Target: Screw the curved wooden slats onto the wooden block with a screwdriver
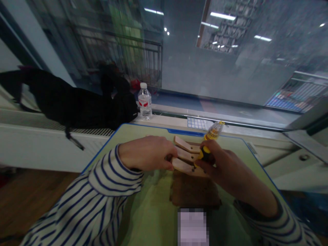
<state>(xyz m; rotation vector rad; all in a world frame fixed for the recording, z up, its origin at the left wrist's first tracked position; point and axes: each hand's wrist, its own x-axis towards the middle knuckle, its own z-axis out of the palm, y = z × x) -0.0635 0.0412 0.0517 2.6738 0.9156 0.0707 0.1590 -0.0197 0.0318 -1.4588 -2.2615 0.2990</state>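
Observation:
My left hand (147, 153), in a blue-and-white striped sleeve, is closed around the left ends of pale wooden slats (186, 155) that fan out over a dark brown wooden block (194, 191). My right hand (220, 165) grips a screwdriver (208, 141) with a yellow, clear and black handle, tilted, its tip down on the nearest slat. Both hands meet over the green table top (153, 212).
A water bottle (145, 101) stands on the white sill behind the table, beside a black bag (77, 102). A large window fills the background. A small gridded card (196, 123) lies on the sill. Wooden floor shows at the left.

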